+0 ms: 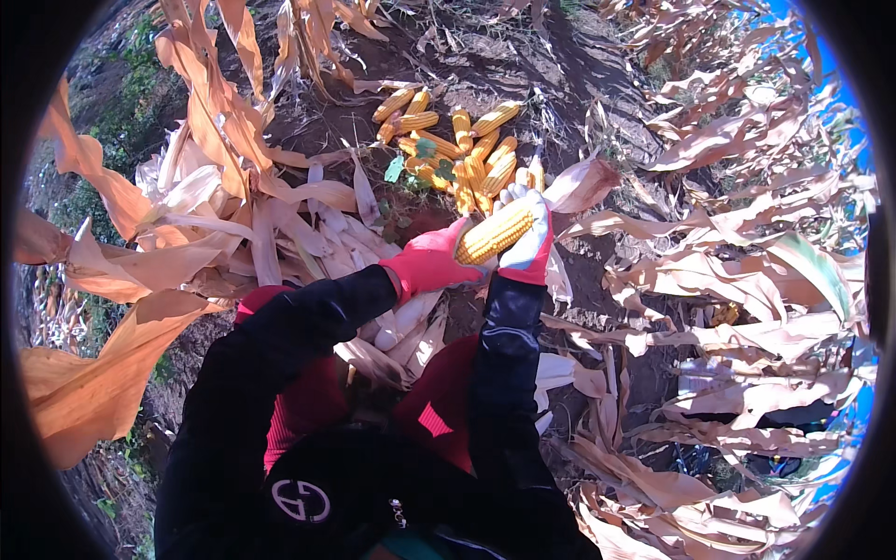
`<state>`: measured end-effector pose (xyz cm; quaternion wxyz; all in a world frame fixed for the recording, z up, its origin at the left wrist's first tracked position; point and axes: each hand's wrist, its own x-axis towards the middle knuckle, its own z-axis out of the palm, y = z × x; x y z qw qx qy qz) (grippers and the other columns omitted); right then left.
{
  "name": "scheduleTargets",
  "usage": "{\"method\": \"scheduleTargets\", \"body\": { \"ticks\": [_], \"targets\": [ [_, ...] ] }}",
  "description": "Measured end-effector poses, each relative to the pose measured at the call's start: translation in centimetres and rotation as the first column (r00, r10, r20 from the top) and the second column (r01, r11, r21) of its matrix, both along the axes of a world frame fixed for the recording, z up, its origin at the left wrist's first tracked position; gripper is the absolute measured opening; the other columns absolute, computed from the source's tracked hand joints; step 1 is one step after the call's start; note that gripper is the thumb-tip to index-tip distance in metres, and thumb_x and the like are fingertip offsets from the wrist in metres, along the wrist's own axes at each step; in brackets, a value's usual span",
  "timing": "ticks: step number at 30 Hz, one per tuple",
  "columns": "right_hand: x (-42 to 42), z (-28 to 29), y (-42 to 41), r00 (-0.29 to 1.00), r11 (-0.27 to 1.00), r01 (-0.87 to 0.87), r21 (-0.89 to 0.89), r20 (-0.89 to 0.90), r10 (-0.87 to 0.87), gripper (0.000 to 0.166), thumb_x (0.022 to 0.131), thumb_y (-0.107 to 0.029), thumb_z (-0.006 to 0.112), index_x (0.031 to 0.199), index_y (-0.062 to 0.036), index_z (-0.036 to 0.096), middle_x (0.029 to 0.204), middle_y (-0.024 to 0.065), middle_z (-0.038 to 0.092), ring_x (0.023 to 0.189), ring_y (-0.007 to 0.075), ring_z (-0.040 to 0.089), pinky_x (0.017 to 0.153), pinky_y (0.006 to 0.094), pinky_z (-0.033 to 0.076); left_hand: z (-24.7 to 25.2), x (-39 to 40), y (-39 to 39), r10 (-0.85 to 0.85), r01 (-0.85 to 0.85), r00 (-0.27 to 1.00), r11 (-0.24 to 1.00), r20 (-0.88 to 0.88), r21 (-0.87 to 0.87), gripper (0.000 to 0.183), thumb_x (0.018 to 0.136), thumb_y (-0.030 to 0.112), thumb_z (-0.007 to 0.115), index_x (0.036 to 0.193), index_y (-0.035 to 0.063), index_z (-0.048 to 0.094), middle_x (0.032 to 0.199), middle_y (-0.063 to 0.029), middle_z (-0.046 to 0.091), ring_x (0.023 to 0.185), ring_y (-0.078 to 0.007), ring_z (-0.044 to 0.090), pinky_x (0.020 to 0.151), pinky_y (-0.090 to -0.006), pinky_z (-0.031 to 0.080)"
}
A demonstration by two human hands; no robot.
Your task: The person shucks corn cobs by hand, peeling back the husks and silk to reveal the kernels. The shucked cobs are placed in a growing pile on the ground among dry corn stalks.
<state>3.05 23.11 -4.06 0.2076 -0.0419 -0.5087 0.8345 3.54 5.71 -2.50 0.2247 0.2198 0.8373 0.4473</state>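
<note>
A bare yellow ear of corn (495, 234) lies slantwise between my two gloved hands, its husk stripped off the visible side. My left hand (435, 260), in a red work glove, closes around the lower left end of the ear. At the upper right end, my right hand (530, 241) grips it, with the pale palm side of its red-cuffed glove showing. A dry husk (582, 185) sticks out just past my right fingers; whether it joins the ear cannot be told. Beyond my hands, several husked ears (483, 168) lie heaped on the soil.
Loose pale husks (350, 241) cover the ground left of my hands. Dry corn stalks with broad leaves (217, 105) rise at the left, and more dry leaves (735, 280) crowd the right. A small green leaf (394, 169) lies beside the heaped ears. My red-clad knees (441, 399) are below my forearms.
</note>
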Motion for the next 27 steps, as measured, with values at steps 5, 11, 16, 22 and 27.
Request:
{"method": "scheduleTargets", "body": {
  "ticks": [5,11,16,22,27],
  "targets": [
    [-0.4,1.2,-3.1,0.976,0.963,-0.212,-0.166,0.019,0.218,0.049,0.094,-0.036,0.049,0.128,-0.0012,0.045,0.123,0.0135,0.051,0.112,0.0300,0.052,0.096,0.0400,0.043,1.0,-1.9,-1.7,0.083,-0.085,0.996,0.995,0.041,0.048,0.069,0.065,0.034,0.079,0.119,0.0009,0.052,0.099,-0.0138,0.065,0.092,-0.0223,0.063,0.082,-0.0338,0.048],
    [1.8,3.4,-3.4,0.804,0.755,-0.529,0.386,0.511,0.302,0.051,0.093,-0.043,0.052,0.116,0.0032,0.051,0.102,0.0087,0.059,0.091,0.0144,0.056,0.080,0.0273,0.044,3.1,-2.2,-3.8,-0.292,-0.279,0.755,0.668,0.587,0.690,0.041,0.077,0.020,0.073,0.108,-0.0004,0.057,0.091,-0.0058,0.063,0.078,-0.0130,0.062,0.068,-0.0269,0.051],
    [2.4,3.3,-4.7,0.864,0.868,-0.496,-0.006,0.097,0.494,0.046,0.093,-0.032,0.053,0.121,0.0038,0.049,0.112,0.0103,0.058,0.094,0.0165,0.058,0.080,0.0278,0.047,5.4,-0.6,-4.3,-0.423,-0.159,0.664,0.726,0.617,0.669,0.054,0.092,0.052,0.043,0.106,0.0006,0.055,0.087,-0.0100,0.063,0.069,-0.0153,0.063,0.058,-0.0263,0.051],
    [1.7,3.1,-4.3,0.935,0.952,-0.266,0.154,0.279,0.216,0.040,0.090,-0.023,0.057,0.120,0.0034,0.050,0.102,0.0110,0.063,0.085,0.0174,0.062,0.074,0.0277,0.049,1.5,-4.7,-4.1,0.195,-0.197,0.980,0.977,0.034,0.075,0.052,0.092,0.050,0.045,0.085,0.0030,0.066,0.068,-0.0073,0.065,0.064,-0.0206,0.065,0.062,-0.0331,0.051],
    [0.8,0.6,-6.8,0.990,0.740,-0.102,0.665,0.142,0.009,0.042,0.091,-0.029,0.056,0.120,0.0015,0.049,0.099,0.0153,0.063,0.087,0.0267,0.063,0.075,0.0328,0.049,-1.3,-6.1,-4.6,0.188,-0.290,0.952,0.809,0.243,0.512,0.045,0.091,0.043,0.054,0.108,0.0021,0.060,0.088,-0.0058,0.065,0.071,-0.0098,0.060,0.060,-0.0250,0.049]
  ]
}}
